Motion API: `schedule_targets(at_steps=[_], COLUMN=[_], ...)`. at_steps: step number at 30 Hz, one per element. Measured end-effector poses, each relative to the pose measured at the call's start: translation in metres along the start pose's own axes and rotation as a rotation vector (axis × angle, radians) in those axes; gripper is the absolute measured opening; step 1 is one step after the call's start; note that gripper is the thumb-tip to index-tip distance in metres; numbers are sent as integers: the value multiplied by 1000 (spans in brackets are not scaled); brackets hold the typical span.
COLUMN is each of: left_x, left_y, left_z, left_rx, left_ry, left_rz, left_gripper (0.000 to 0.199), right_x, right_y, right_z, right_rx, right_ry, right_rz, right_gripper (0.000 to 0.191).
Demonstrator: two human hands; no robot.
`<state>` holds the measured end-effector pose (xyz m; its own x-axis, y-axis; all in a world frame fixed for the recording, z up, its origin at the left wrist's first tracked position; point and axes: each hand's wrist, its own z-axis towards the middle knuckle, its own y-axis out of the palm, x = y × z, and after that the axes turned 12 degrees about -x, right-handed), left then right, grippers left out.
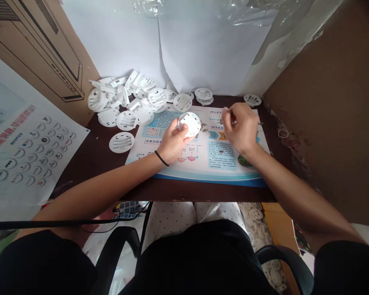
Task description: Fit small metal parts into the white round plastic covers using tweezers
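"What do we see first?"

"We see a round white plastic disc (189, 124) with small slots in it. It sits in our left hand (172, 141), just above a blue and white paper poster (221, 172)."

"How are the fingers (184, 137) on that hand?"

"They curl around the edge of the disc and hold it."

"And our right hand (238, 128)?"

"Its fingers (226, 116) are pressed together and pinch a thin silver bit (229, 111). It is too small for us to tell what it is."

"What lies near them?"

"Tiny silver pieces (204, 125) lie on the poster by the disc. The poster is on a dark brown tabletop (89, 164). Past it is a heap of white plastic round parts (123, 96). One more white round part (121, 142) lies alone on the tabletop. A black band (161, 158) circles our left wrist, and a brown cardboard box (39, 53) stands left of the heap."
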<state>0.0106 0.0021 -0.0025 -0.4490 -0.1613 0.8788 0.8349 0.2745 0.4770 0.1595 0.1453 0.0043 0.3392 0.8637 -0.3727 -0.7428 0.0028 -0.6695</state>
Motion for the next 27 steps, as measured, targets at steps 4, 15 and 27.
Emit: schedule_targets(at_steps=[4,15,27], left_x=[2,12,19], left_y=[2,3,3], left_z=[-1,3,6], left_rx=[-2,-29,30], left_ry=[11,-260,-380], left_rz=[45,-135,52], left_gripper=[9,19,26], right_x=[18,-27,-35], right_y=[-18,-1,34], right_z=[13,-6,-24], right_rx=[0,-257,-282], right_ry=[159,41,58], right_rz=[-104,486,802], right_gripper=[37,55,44])
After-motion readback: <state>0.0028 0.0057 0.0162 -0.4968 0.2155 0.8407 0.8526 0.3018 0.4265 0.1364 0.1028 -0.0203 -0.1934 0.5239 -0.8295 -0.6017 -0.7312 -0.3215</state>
